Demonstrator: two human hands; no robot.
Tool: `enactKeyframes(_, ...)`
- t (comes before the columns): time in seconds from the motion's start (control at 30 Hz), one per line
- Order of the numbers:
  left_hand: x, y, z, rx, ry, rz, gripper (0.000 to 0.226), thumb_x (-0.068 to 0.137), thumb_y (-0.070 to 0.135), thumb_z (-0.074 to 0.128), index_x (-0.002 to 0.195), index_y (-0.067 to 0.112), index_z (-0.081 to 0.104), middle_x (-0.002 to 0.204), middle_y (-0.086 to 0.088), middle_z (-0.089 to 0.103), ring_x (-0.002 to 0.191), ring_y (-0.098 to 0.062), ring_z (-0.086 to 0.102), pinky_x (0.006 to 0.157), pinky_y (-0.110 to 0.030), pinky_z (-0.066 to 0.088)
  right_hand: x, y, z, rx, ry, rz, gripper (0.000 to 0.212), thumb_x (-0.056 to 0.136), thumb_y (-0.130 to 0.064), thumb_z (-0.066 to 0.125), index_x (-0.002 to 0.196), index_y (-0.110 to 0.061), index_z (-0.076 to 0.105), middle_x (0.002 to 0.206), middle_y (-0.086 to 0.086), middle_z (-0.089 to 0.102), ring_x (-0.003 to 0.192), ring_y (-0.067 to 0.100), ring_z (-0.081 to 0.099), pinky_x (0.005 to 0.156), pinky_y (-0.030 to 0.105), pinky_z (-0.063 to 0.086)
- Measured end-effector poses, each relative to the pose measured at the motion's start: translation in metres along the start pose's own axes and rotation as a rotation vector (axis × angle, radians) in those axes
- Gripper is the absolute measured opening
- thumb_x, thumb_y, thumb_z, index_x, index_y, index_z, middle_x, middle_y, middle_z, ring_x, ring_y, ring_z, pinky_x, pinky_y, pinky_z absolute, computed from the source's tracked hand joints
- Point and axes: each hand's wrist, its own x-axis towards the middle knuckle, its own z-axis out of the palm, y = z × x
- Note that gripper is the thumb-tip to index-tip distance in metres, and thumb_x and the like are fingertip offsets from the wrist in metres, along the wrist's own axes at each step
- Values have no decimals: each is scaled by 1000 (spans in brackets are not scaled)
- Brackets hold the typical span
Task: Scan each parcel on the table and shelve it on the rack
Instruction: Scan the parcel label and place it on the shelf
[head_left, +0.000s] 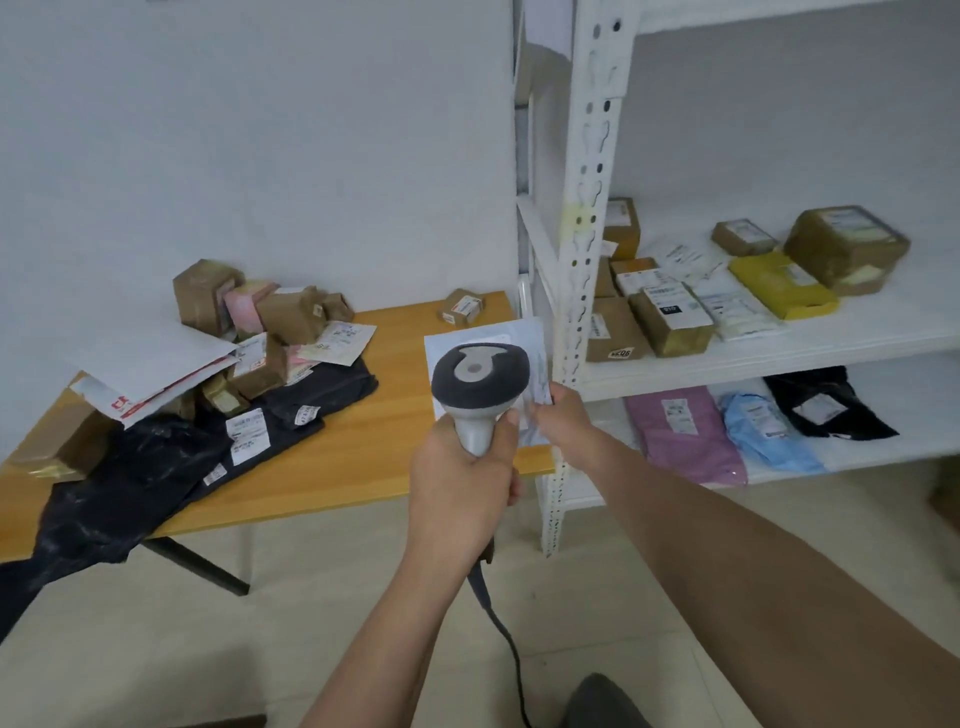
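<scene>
- Now we're at the scan: the left hand (460, 486) has the scanner (480, 387) up, and the right hand (558, 415) holds a flat white parcel (519, 338) just behind its head.
- Left fingers are wrapped tight round the scanner's grey handle, thumb up along the side; its cable (501, 631) trails down towards the floor.
- Right fingers pinch the parcel's lower right edge, thumb on the near face, so the envelope stands roughly upright in the air.
- That parcel hangs over the table's (395, 426) right end, just beside the rack's (582, 218) white post, touching neither as far as I can tell.
- Whether the label faces the scanner I can't say; the scanner's head hides most of the near face.
- Both forearms reach well out, the right one crossing in from the lower right, wrists about level.
- Next, I'd judge, the hand needs to square the label to the scanner window, then swing the parcel right, onto a shelf.
- Boxes (670, 319) crowd the middle shelf's left side; bags (685, 434) lie on the lower one, so a gap must be picked.
- Plenty left: a heap (244, 348) of boxes, envelopes and black bags sits on the table's left, with one small box (462, 306) near the far right corner.
</scene>
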Motion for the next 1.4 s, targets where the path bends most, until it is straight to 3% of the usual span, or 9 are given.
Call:
enactKeyframes(0.13,1,10,36,0,-102,83,28,95,32,60,84,6,62,54,-8,66,51,-22,68,64,-48,60,3,8,-57,-81,154,88,23,95,0,47,78,-11,57,76,1,57,68,13,54,55,17,45)
enactKeyframes(0.23,2,15,67,-4,-168,125,36,96,31,59,72,4,64,53,-10,66,50,-21,67,62,-48,60,3,16,-109,-129,273,108,15,99,-4,43,103,-4,57,86,2,55,86,20,56,77,30,52)
enactKeyframes(0.37,10,22,107,-3,-223,150,37,95,31,60,65,8,64,53,-9,66,50,-21,67,61,-49,60,-1,27,-167,-42,450,199,18,99,-11,41,115,-18,48,99,-3,52,95,18,58,80,34,53)
enactKeyframes(0.5,23,30,152,-2,-258,158,31,95,31,59,76,7,66,54,-8,67,50,-18,67,62,-45,61,35,56,-211,-73,602,161,23,87,-24,47,108,-30,47,98,0,63,66,11,58,49,26,49)
enactKeyframes(0.67,53,38,233,-26,-232,130,33,94,31,61,78,2,66,53,-10,66,51,-24,68,60,-45,60,77,59,-267,46,583,172,30,94,-4,44,123,-5,52,109,9,59,97,24,57,75,30,43)
enactKeyframes(0.9,84,60,381,-59,-171,61,41,94,27,62,63,0,65,49,-9,64,51,-28,67,58,-39,60,146,81,-403,-7,614,220,29,92,-4,44,119,-3,56,113,14,62,109,34,58,90,39,48)
enactKeyframes(1.0,94,68,428,-26,-181,48,44,93,28,63,62,-3,64,51,-10,65,52,-28,67,60,-41,60,159,93,-459,-39,645,263,28,93,-4,47,119,3,56,112,20,61,104,33,58,77,28,39)
enactKeyframes(1.17,111,71,478,15,-208,64,41,92,31,64,70,-3,63,56,-13,65,55,-31,66,58,-53,57,189,107,-514,35,718,309,29,88,-4,48,115,-5,59,109,17,64,102,33,62,81,35,49)
enactKeyframes(1.4,122,89,519,-25,-338,73,43,93,25,63,71,-12,62,49,-11,64,44,-19,64,51,-33,57,198,99,-555,23,871,254,28,88,4,44,114,0,52,95,8,53,87,21,48,65,20,33)
